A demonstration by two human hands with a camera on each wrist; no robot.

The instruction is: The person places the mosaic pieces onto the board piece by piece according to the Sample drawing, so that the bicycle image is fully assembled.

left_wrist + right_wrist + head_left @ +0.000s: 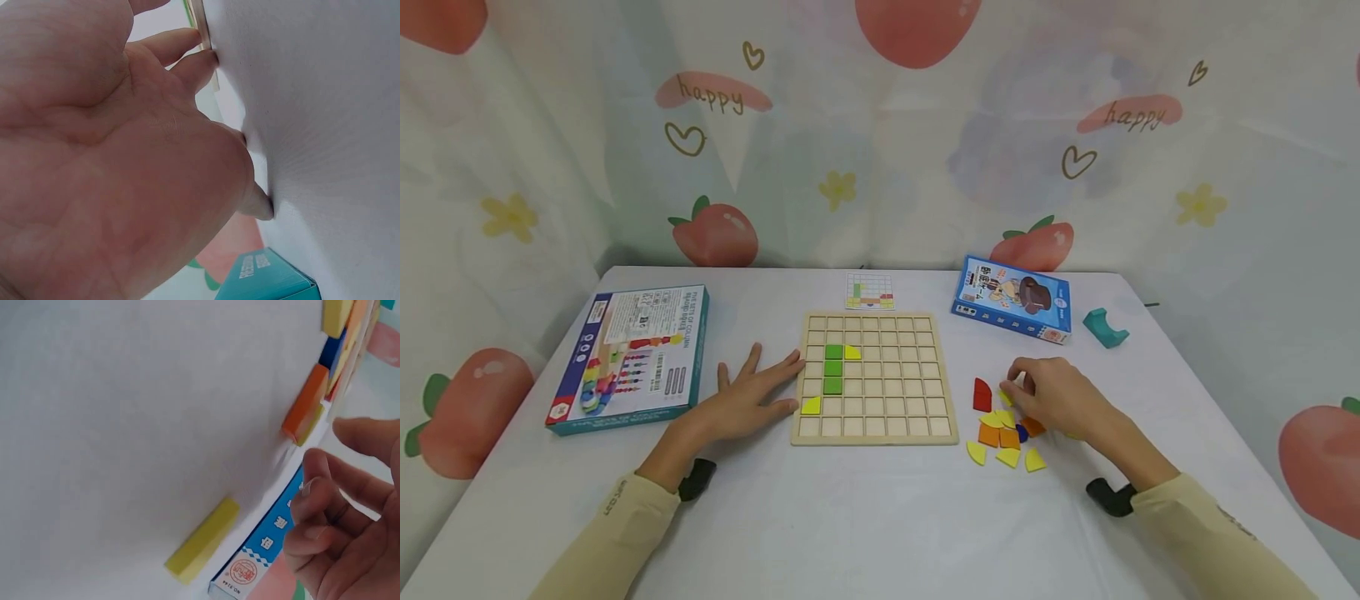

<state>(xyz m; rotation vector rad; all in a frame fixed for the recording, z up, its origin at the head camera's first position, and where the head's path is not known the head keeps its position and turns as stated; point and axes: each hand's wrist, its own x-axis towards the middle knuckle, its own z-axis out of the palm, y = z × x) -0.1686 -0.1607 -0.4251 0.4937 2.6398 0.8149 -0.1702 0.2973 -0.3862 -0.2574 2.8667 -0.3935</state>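
Note:
A wooden grid board [950, 417] lies mid-table. Green pieces [833, 367] stand in a column of three cells; one yellow piece [852, 352] sits right of the top one, another yellow piece [810, 406] lower left. My left hand [737, 406] [119, 162] is spread flat-fingered, its fingertips touching the board's left edge. My right hand [1060, 396] [350, 506] hovers over the loose pieces, thumb and index apart, other fingers bent, nothing seen between them. Below its fingertips is a yellow piece [1006, 398], near an orange piece [1033, 427] [306, 403].
Red pieces [982, 395], yellow, orange and blue ones lie right of the board. A pattern card [870, 292] lies behind it. A teal-edged box [632, 354] is at left; a blue box [1013, 298] and a teal curved object [1105, 328] are at back right.

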